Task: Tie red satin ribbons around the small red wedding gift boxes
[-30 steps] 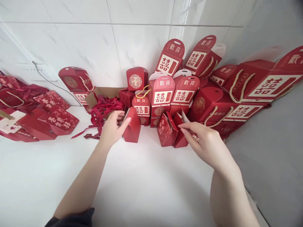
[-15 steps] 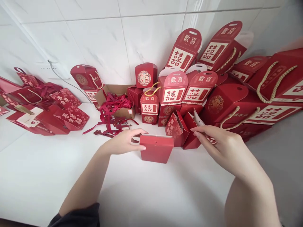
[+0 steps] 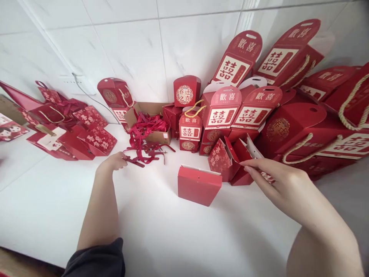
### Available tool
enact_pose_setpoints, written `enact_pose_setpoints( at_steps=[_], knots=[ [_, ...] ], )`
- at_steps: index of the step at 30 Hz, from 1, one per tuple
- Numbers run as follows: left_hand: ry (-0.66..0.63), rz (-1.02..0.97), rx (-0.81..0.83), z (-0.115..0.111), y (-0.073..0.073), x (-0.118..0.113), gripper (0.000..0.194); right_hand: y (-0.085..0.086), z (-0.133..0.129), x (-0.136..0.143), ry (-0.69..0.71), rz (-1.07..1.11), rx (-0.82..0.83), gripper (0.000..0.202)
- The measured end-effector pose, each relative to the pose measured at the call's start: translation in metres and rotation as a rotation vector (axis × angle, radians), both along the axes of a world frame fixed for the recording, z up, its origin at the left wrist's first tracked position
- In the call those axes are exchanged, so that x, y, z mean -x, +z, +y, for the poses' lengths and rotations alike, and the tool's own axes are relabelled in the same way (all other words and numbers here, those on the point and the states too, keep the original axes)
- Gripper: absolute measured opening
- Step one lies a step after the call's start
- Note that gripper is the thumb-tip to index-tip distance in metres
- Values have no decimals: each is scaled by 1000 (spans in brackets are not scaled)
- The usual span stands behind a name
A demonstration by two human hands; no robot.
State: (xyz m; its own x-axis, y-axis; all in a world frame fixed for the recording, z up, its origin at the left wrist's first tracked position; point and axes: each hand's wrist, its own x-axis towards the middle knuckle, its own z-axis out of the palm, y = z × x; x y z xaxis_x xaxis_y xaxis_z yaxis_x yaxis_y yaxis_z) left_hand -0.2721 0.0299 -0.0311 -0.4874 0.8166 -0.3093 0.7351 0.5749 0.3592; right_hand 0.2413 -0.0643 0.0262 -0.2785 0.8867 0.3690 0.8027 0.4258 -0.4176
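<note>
A plain red paper gift box (image 3: 198, 186) stands alone on the white table, its upper edge partly open and a small hole near the top. Left of it, my left hand (image 3: 115, 161) has its fingers closed at the end of a dark red strap (image 3: 136, 162), beside a tangle of red ribbons. My right hand (image 3: 273, 177) pinches the edge of an open red gift box (image 3: 242, 177), thumb and forefinger together. Touching that one is another open box (image 3: 220, 156) with a floral print.
A cardboard box (image 3: 160, 136) full of red ribbons (image 3: 148, 122) stands by the tiled wall. Stacked red gift boxes (image 3: 221, 111) with rope handles crowd the right side. Several finished-looking red boxes (image 3: 98, 138) are grouped on the left. A cable (image 3: 86, 96) runs from a wall socket.
My left hand has let go of the plain red box and moved left to the dark red strap. My right hand still pinches the open box. The view has shifted slightly left.
</note>
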Motion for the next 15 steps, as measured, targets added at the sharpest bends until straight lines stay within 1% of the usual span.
enact_pose_setpoints(
  at_steps=[3, 5, 7, 10, 12, 13, 15],
  knots=[
    [113, -44, -34, 1, -8, 8, 41, -3, 2, 0, 6, -2, 8, 24],
    [155, -89, -72, 3, -14, 12, 38, -4, 2, 0, -5, -11, 9, 25],
    [162, -157, -96, 6, -21, 14, 33, -4, 3, 1, -15, -17, 5, 25],
    [146, -242, -121, 7, -30, 10, 26, -3, 2, 1, -11, -29, -2, 25],
    [122, -265, -156, 6, -31, 6, 20, -2, 2, 2, -4, -37, 7, 24],
    [104, -263, -184, 5, -29, 5, 17, -2, 2, 2, 0, -38, 11, 24],
    [58, -226, -266, 1, -19, 5, 16, -1, 1, 3, 5, -39, 16, 24]
  ],
)
